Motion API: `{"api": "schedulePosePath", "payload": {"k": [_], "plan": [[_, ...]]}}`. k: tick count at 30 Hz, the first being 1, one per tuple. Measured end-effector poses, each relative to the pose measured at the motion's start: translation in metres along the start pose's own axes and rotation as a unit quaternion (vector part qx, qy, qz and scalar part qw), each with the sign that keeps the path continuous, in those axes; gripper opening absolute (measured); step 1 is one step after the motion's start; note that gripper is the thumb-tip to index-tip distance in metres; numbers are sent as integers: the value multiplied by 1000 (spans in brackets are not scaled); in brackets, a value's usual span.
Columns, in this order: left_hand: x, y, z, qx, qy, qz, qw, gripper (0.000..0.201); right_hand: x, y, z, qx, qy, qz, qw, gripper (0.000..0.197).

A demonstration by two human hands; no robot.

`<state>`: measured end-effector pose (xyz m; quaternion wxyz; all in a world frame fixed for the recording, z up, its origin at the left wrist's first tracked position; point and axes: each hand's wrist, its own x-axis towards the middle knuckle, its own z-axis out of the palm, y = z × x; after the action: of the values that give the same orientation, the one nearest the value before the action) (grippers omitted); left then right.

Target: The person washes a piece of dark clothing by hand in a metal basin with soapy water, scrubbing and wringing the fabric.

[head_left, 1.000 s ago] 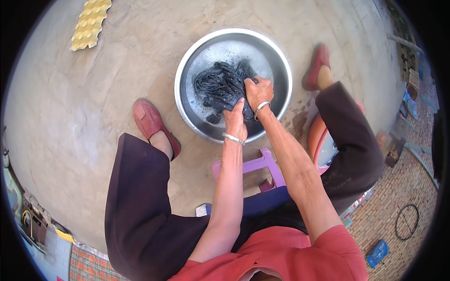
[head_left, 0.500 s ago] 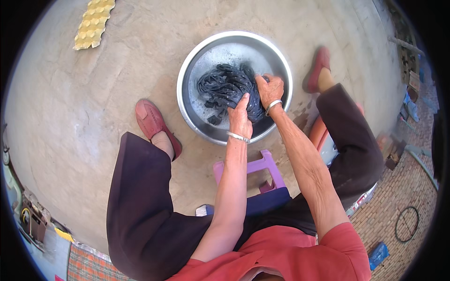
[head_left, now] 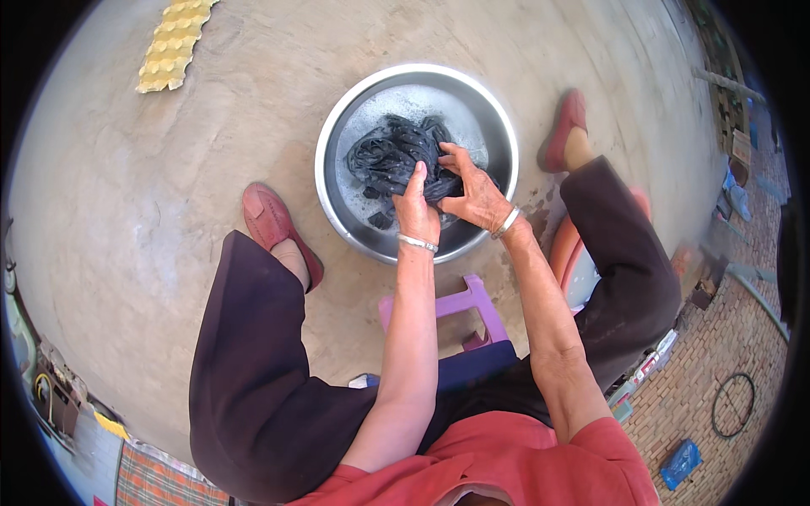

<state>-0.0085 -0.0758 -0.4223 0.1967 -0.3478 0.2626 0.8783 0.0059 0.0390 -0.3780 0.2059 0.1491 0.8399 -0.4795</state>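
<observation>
A wet, dark garment with small pale specks (head_left: 384, 156) lies bunched in a round metal basin (head_left: 504, 156) of sudsy water. My left hand (head_left: 416, 212) grips the near side of the bundle, its thumb on top and the other fingers hidden beneath the fabric. At the bundle's right side, my right hand (head_left: 478, 196) has its thumb and fingers spread apart, the fingertips at the edge of the cloth. Both wrists wear a silver bangle.
Between my legs, a purple plastic stool (head_left: 481, 308) stands close behind the basin. An orange-red tub (head_left: 567, 244) is partly hidden by my right leg. A yellow egg tray (head_left: 173, 51) lies far left on the concrete; a blue bag (head_left: 680, 464) rests on brick paving.
My right hand has loosened from a closed grip on the cloth, moved nearer to me and spread its fingers. My left hand has shifted slightly left with the garment.
</observation>
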Motion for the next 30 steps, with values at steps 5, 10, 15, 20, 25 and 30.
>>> {"api": "schedulePosePath", "payload": {"k": [5, 10, 15, 20, 25, 30], "plan": [[-2, 14, -2, 11, -42, -106, 993, 42, 1, -23, 20, 68, 3, 81, 994, 87], [-16, 5, 16, -98, -57, -159, 981, 56, -40, -46, 11, 60, 125, 52, 989, 51], [-5, 11, -14, -325, -172, -165, 915, 88, -105, -97, 9, -80, 87, -83, 990, 30], [9, -15, -43, 23, -166, -127, 978, 25, -68, -80, 47, -169, 254, -12, 952, 27], [-33, -36, 29, -9, 75, -59, 995, 43, 33, -15, -17, -135, 264, 173, 939, 35], [-3, -10, -20, 30, 85, -119, 989, 23, -45, -57, 44, -53, 207, 2, 977, 18]]}}
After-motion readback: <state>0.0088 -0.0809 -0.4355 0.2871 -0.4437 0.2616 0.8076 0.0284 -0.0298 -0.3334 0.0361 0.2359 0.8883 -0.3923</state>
